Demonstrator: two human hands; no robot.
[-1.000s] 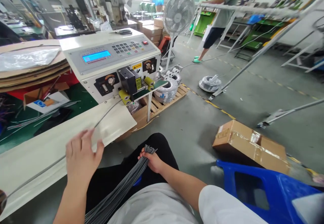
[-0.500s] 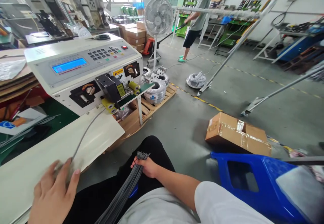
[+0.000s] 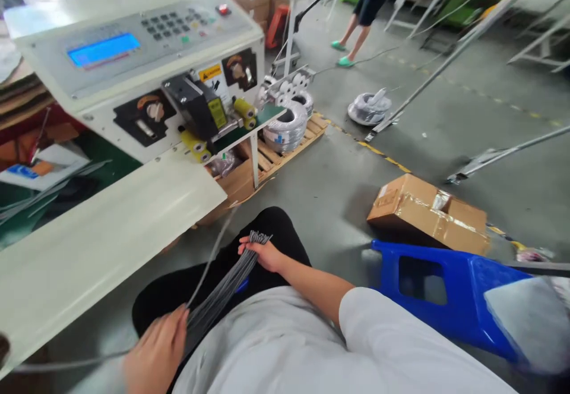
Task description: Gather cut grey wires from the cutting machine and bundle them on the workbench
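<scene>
My right hand [image 3: 266,255] is closed around a bundle of grey wires [image 3: 231,284] near their upper ends, above my lap. The bundle slants down to the lower left across my thighs. My left hand [image 3: 158,343] pinches a single grey wire [image 3: 212,251], whose upper end sticks up past the bundle and whose other end trails off to the left. Left of my lap stands a white wire-cutting machine [image 3: 133,85] with a blue display, a keypad and yellow rollers [image 3: 196,144]. Its pale sloping chute [image 3: 133,216] has no wire on it.
Coils of grey wire [image 3: 285,129] sit on a wooden pallet [image 3: 312,135] behind the machine. To my right are a taped cardboard box [image 3: 427,213] and a blue plastic stool [image 3: 414,281]. Metal stand legs [image 3: 458,49] cross the floor. A person [image 3: 363,13] stands farther back.
My left hand has lifted the single wire off the chute and away from the rollers, bringing it right beside the bundle. My view has tilted down. The right hand keeps its hold.
</scene>
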